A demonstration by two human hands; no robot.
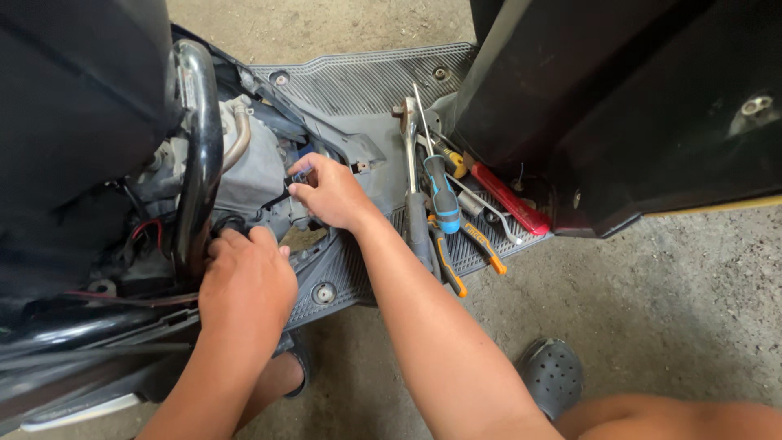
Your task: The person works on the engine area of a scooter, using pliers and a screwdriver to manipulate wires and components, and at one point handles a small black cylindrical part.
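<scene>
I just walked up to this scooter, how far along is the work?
Done: the engine is exposed. In hand: the right hand pinches a small blue tool at it, the left hand grips low by the black bar. Left: screwdriver and pliers lie out on the footboard.

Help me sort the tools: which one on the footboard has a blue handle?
The screwdriver, lying lengthwise beside the wrench. The pliers have orange-tipped grips, and the tool to the right is red.

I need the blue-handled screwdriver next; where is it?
The blue-handled screwdriver lies on the ribbed footboard, right of the right hand, beside the orange-handled pliers.
</scene>
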